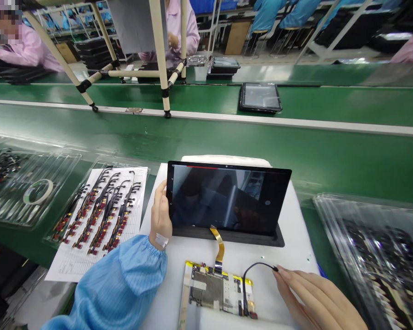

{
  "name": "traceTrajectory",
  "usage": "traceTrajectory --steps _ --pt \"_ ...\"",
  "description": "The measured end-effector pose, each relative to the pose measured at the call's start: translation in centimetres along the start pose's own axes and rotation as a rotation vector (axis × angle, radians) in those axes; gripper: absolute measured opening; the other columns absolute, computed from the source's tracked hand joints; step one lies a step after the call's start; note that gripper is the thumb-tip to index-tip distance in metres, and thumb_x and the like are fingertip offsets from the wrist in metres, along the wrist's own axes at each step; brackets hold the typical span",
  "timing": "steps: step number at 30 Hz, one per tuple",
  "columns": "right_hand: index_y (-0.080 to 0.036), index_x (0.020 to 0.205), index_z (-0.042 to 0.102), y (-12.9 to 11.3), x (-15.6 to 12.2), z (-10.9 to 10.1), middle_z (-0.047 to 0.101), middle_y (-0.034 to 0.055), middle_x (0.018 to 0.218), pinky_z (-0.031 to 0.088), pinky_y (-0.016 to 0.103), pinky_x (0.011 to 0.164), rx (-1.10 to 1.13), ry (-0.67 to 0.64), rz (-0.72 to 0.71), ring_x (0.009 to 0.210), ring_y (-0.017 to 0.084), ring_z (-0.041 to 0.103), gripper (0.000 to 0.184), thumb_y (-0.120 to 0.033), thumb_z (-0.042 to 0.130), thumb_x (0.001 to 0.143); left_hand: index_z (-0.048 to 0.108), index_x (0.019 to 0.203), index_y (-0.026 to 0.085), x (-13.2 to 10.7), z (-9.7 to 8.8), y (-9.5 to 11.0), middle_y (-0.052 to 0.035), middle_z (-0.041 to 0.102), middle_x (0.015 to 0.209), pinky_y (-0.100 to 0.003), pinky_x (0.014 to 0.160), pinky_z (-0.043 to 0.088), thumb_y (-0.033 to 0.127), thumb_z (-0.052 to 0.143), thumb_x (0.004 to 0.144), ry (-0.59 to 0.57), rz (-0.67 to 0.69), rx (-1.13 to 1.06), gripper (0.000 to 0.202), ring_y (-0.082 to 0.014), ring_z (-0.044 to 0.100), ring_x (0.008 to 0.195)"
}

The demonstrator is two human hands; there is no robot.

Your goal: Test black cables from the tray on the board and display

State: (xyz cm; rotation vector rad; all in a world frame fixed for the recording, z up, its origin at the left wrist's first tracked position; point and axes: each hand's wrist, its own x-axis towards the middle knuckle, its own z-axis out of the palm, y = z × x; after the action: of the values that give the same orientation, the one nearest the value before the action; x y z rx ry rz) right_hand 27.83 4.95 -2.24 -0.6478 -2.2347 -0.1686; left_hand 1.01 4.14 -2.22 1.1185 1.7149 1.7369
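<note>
My left hand (161, 214) grips the left edge of a tablet screen (223, 199), which stands tilted up on a dark base strip (227, 236). A gold flat ribbon cable (219, 245) runs from under the screen down to a circuit board with battery (208, 288) lying on the white work surface (179, 250). My right hand (313, 295) pinches the tip of a thin black cable (249, 270) between thumb and fingers. This cable arches up from the right side of the board, where a small red part (253, 315) sits at its lower end.
On the left, a paper sheet (60, 268) bears rows of small cable assemblies (103, 215), beside a clear tray (7, 215) with a tape roll (37, 191). A tray of parts (375, 256) stands right. Beyond lie a green bench (206, 137), a tablet (260, 97) and a pipe frame (161, 59).
</note>
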Motion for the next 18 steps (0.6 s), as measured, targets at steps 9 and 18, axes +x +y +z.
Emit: traceTrajectory --steps 9,18 --pt "-0.015 0.136 0.034 0.06 -0.42 0.08 0.067 0.0011 0.067 0.049 0.025 0.057 0.002 0.008 -0.002 0.056 0.013 0.060 0.065 -0.003 0.060 0.078 0.047 0.126 0.017 0.05 -0.03 -0.10 -0.0099 0.050 0.131 -0.038 0.107 0.030 0.056 0.034 0.090 0.000 -0.024 0.001 0.054 -0.0247 0.042 0.126" --pt "-0.015 0.135 0.036 0.02 -0.64 0.08 0.067 0.0024 0.068 0.050 0.026 0.058 0.014 0.011 0.007 0.058 0.014 0.060 0.065 -0.002 0.061 0.076 0.044 0.131 0.018 -0.01 0.04 0.04 -0.0100 0.048 0.134 -0.039 0.108 0.030 0.056 0.035 0.090 -0.004 -0.028 -0.030 0.056 -0.0253 0.042 0.127"
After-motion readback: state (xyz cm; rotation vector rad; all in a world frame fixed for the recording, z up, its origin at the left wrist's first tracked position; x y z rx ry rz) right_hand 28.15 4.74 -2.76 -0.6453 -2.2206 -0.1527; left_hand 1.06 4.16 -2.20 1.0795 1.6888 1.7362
